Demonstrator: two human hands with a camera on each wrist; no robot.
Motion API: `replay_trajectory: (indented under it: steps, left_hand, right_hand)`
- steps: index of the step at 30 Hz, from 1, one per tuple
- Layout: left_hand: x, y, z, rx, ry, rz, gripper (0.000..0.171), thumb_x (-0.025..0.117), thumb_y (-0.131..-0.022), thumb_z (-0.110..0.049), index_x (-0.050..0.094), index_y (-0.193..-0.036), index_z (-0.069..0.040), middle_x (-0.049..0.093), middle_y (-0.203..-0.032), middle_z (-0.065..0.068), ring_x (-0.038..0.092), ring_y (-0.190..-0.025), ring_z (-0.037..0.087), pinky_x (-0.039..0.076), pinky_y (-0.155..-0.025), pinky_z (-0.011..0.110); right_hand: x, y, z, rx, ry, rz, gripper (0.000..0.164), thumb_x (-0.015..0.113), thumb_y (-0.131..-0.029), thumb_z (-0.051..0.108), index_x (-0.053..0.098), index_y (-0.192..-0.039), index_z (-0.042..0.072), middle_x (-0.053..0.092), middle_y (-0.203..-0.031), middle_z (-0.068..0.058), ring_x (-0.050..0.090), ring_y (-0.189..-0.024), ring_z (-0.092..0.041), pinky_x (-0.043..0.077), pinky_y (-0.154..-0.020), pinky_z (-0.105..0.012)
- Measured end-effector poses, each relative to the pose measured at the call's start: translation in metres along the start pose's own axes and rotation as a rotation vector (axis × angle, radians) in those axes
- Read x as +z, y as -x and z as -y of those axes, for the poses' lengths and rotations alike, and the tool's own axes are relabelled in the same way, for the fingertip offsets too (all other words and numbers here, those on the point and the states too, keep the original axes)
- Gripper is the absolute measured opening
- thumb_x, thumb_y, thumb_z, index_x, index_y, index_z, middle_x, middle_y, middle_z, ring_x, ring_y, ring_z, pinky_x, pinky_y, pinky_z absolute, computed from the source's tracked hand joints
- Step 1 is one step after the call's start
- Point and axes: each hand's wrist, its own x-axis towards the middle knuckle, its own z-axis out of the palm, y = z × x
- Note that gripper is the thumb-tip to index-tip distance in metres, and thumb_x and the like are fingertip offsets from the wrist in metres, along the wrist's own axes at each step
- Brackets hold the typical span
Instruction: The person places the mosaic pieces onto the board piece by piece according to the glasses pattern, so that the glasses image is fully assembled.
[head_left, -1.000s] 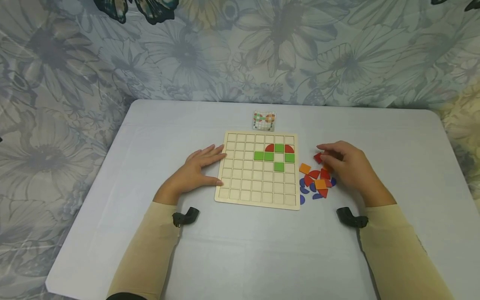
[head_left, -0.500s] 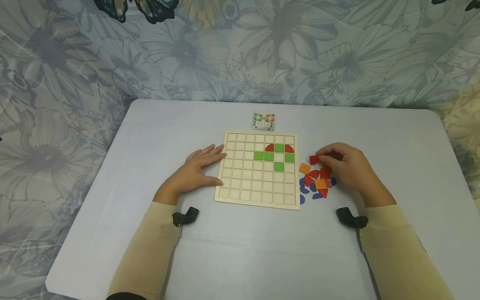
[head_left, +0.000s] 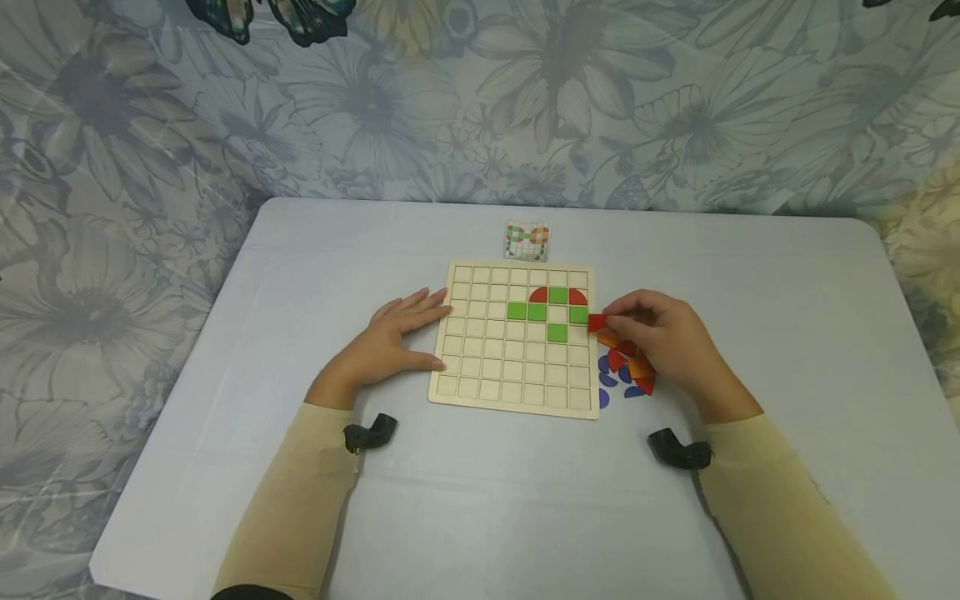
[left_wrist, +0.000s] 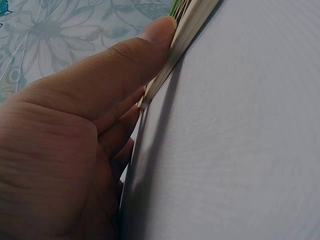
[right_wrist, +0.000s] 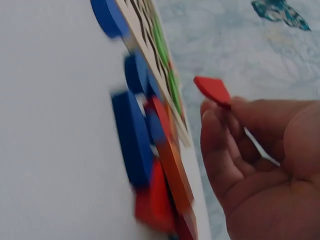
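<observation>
A square wooden grid board (head_left: 495, 400) lies mid-table with green squares (head_left: 557, 333) and red quarter-round pieces (head_left: 538, 295) set in its upper right cells. My left hand (head_left: 386, 342) rests at the board's left edge, fingers spread, fingertips and thumb touching the rim. My right hand (head_left: 667, 337) pinches a red piece (right_wrist: 214, 89) between thumb and fingers at the board's right edge; one side of the piece is curved in the right wrist view. Below that hand lies a pile of blue half-rounds (head_left: 606, 398), red pieces (head_left: 617, 360) and orange squares (head_left: 639, 368), partly hidden by the hand.
Behind the board a small printed card (head_left: 527, 241) shows a coloured grid pattern. The white table (head_left: 480, 500) meets a flower-patterned backdrop (head_left: 525, 108) at its far edge. Black wrist cameras (head_left: 678, 450) sit on both wrists.
My right hand has picked the red piece up from the pile and carried it left to the board's right edge. The left hand has stayed in place.
</observation>
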Motion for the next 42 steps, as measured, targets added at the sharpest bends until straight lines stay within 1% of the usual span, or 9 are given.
replay_trajectory:
  steps: [5,8,12,18,23,28,32,38,42]
  left_hand:
    - [0.000,0.000,0.001,0.002,0.003,-0.001,0.091,0.093,-0.089,-0.038,0.049,-0.167,-0.020,0.028,-0.176,-0.011,0.011,-0.164,0.013,-0.003,-0.130,0.043]
    - [0.000,0.000,0.000,0.001,0.002,-0.001,0.091,0.093,-0.089,-0.038,0.049,-0.167,-0.020,0.028,-0.176,-0.012,0.011,-0.164,0.013,-0.002,-0.130,0.044]
    - [0.000,0.000,0.000,0.002,0.003,-0.001,0.092,0.093,-0.089,-0.039,0.049,-0.167,-0.020,0.028,-0.176,-0.011,0.011,-0.164,0.013,-0.003,-0.130,0.044]
    - [0.000,0.001,0.001,0.006,-0.001,-0.003,0.091,0.093,-0.090,-0.039,0.048,-0.167,-0.020,0.028,-0.176,-0.011,0.011,-0.164,0.013,-0.003,-0.130,0.044]
    - [0.000,0.001,0.000,0.006,-0.002,-0.003,0.091,0.093,-0.090,-0.039,0.049,-0.167,-0.020,0.028,-0.176,-0.012,0.011,-0.164,0.014,-0.003,-0.130,0.044]
    - [0.000,0.000,0.001,0.008,0.000,-0.005,0.091,0.093,-0.090,-0.039,0.049,-0.167,-0.019,0.028,-0.176,-0.012,0.011,-0.164,0.014,-0.003,-0.130,0.044]
    - [0.000,0.000,0.001,0.010,0.003,-0.005,0.091,0.093,-0.090,-0.039,0.049,-0.167,-0.019,0.028,-0.176,-0.012,0.011,-0.164,0.013,-0.003,-0.130,0.044]
    - [0.000,0.000,0.002,0.014,-0.003,-0.003,0.091,0.093,-0.089,-0.039,0.049,-0.167,-0.020,0.028,-0.176,-0.012,0.012,-0.164,0.014,-0.002,-0.130,0.045]
    - [0.000,0.000,0.001,0.010,-0.004,0.001,0.092,0.093,-0.089,-0.039,0.049,-0.167,-0.020,0.028,-0.176,-0.012,0.011,-0.164,0.014,-0.002,-0.130,0.044]
  right_hand:
    - [0.015,0.001,0.005,-0.009,-0.009,-0.002,0.019,0.071,-0.109,0.016,0.075,-0.121,0.003,0.075,-0.114,-0.016,0.069,-0.095,-0.029,0.057,-0.075,-0.018]
    - [0.021,0.002,0.006,-0.020,0.026,-0.014,0.017,0.072,-0.108,0.016,0.075,-0.119,0.004,0.075,-0.110,-0.014,0.065,-0.089,-0.028,0.055,-0.069,-0.021]
    - [0.025,0.002,0.007,-0.021,0.063,-0.005,0.016,0.071,-0.108,0.015,0.074,-0.120,0.004,0.073,-0.104,-0.012,0.063,-0.080,-0.027,0.053,-0.063,-0.027]
    - [0.027,0.002,0.008,-0.016,0.109,0.024,0.020,0.074,-0.106,0.013,0.073,-0.124,0.003,0.071,-0.102,-0.012,0.062,-0.075,-0.027,0.054,-0.062,-0.030]
    - [0.029,0.001,0.008,-0.044,0.160,0.039,0.026,0.074,-0.105,0.011,0.073,-0.129,0.002,0.069,-0.107,-0.013,0.062,-0.082,-0.027,0.057,-0.067,-0.035]
    - [0.031,0.001,0.007,-0.079,0.209,0.027,0.028,0.074,-0.105,0.009,0.073,-0.131,0.000,0.067,-0.112,-0.013,0.061,-0.093,-0.029,0.057,-0.077,-0.041]
    - [0.032,0.001,0.006,-0.100,0.227,0.014,0.028,0.075,-0.104,0.008,0.072,-0.131,-0.001,0.067,-0.115,-0.014,0.062,-0.097,-0.030,0.057,-0.082,-0.043]
    - [0.032,0.001,0.005,-0.121,0.207,0.026,0.028,0.077,-0.103,0.009,0.073,-0.129,0.001,0.071,-0.109,-0.012,0.062,-0.094,-0.028,0.056,-0.081,-0.043]
    - [0.031,0.001,0.006,-0.122,0.189,0.036,0.027,0.079,-0.103,0.012,0.074,-0.128,0.003,0.071,-0.106,-0.009,0.062,-0.091,-0.026,0.055,-0.077,-0.039]
